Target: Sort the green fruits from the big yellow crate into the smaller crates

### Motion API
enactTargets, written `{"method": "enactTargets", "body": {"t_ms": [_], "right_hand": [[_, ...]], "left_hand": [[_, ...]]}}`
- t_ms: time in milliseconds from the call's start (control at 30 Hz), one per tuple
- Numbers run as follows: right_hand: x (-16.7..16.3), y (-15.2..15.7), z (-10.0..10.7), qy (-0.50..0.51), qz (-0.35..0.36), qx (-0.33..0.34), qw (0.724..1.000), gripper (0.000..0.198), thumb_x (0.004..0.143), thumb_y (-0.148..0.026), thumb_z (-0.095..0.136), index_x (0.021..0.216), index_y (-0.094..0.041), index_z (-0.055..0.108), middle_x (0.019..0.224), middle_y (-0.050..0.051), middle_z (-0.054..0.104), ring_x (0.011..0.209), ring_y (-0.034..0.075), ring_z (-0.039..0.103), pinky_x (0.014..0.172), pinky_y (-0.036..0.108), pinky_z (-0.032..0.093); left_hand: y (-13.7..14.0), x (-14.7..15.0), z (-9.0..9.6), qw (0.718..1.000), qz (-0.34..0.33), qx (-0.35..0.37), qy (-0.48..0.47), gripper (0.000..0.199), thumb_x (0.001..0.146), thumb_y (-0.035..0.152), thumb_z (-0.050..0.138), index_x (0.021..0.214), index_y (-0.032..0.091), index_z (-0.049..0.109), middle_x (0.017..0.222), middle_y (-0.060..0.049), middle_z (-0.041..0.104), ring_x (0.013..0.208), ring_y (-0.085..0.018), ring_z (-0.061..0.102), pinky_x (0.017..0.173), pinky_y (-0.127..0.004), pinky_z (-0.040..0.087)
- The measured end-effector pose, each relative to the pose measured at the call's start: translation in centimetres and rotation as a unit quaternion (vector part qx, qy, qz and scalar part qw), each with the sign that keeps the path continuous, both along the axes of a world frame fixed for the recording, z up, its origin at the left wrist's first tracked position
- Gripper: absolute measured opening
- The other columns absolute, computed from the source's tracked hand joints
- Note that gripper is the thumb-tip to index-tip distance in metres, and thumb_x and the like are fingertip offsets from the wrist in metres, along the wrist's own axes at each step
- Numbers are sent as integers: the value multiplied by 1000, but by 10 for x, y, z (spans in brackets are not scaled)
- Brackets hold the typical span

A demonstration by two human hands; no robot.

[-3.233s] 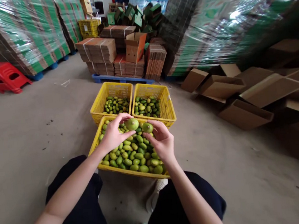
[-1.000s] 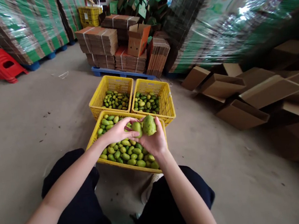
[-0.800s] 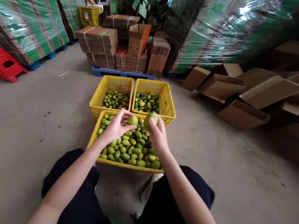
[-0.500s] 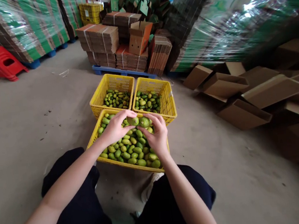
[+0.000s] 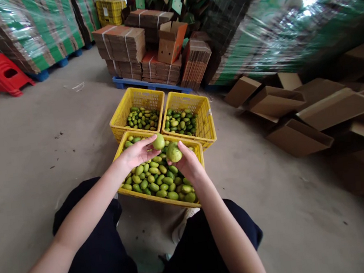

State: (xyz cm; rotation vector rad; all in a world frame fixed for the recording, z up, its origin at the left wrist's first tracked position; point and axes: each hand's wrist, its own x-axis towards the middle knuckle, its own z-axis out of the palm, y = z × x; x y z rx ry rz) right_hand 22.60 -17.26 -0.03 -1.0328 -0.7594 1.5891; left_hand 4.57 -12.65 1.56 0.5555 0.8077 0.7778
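My left hand [image 5: 139, 153] is closed round a green lemon [image 5: 159, 141], which shows at its fingertips. In my right hand [image 5: 188, 162] a second, slightly yellower green lemon [image 5: 173, 152] sits between thumb and fingers. The two fruits are held a little apart, above the near yellow crate [image 5: 158, 200]. That crate is filled with loose green and yellow-green lemons [image 5: 160, 179]. Both hands cover part of its far side.
Behind stand two more yellow crates, the left one [image 5: 117, 114] and the right one [image 5: 206, 115], each partly filled with lemons. Flattened cartons [image 5: 122, 44] are stacked on a blue pallet [image 5: 150, 86]. Open cardboard boxes [image 5: 300, 136] lie right; a red stool [image 5: 0, 71] stands left.
My hands have turned and drawn slightly apart, so both lemons show more fully. The right lemon has come lower and nearer to me. The view has shifted slightly.
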Motion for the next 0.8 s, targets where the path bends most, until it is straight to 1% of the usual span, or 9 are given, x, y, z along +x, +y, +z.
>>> {"method": "enactTargets", "body": {"t_ms": [67,133,233,300,367,467,533,667,800], "right_hand": [[1,3,-1,30,11,-20,999,37,69,-57,75,85,-25,65,78,1,71,65,18,64,59,33,54],[2,4,0,46,6,-14,999,32,70,-52,74,86,-26,64,81,1,72,70,20,67,62,35,56],[2,3,3,61,-9,11,998,27,71,-47,70,87,-26,63,81,1,72,75,21,68,62,34,56],[0,1,5,69,-18,8,997,28,71,-47,71,87,-25,64,76,0,69,66,17,64,55,30,53],[-2,-1,5,73,-30,2,997,31,69,-47,77,83,-24,63,69,-3,65,52,11,54,47,25,46],[-5,-2,5,73,-34,-7,997,37,64,-47,83,74,-22,57,63,-4,61,44,8,46,40,22,38],[-7,-1,4,69,-45,-21,996,38,63,-47,83,72,-21,57,63,-3,62,46,9,49,39,21,36],[-8,0,2,50,-93,-33,994,33,64,-44,81,71,-20,60,64,-4,62,47,9,51,36,20,35],[-7,0,0,68,-59,-54,994,31,70,-45,76,69,-19,60,61,-1,62,45,11,54,30,20,32]], "left_hand": [[-1,2,3,999,14,-40,-23,12,89,19,61,92,10,68,85,-9,72,77,-14,69,76,-24,59],[-4,3,8,997,26,-49,-45,18,90,13,52,95,8,69,87,-11,73,81,-17,71,76,-27,60],[-7,4,16,995,37,-47,-82,25,91,17,46,98,8,68,87,-11,73,78,-17,70,69,-28,60],[-7,4,18,993,42,-46,-97,23,92,24,50,93,10,68,82,-9,71,66,-13,66,58,-22,56],[-7,5,18,993,45,-40,-99,17,89,26,58,84,12,65,75,-5,68,52,-7,56,45,-15,46],[-7,8,17,994,54,-30,-95,16,87,23,65,75,13,60,72,-2,64,43,-2,46,36,-12,35],[-6,10,14,994,66,-29,-84,20,90,25,61,74,12,59,71,-2,64,45,-3,49,36,-12,35],[-4,13,7,995,78,-27,-63,33,98,31,49,78,9,64,74,-7,67,58,-9,62,43,-15,46],[-3,12,1,993,81,-18,-80,29,98,30,50,90,10,69,72,-5,66,57,-9,61,46,-15,48]]}}
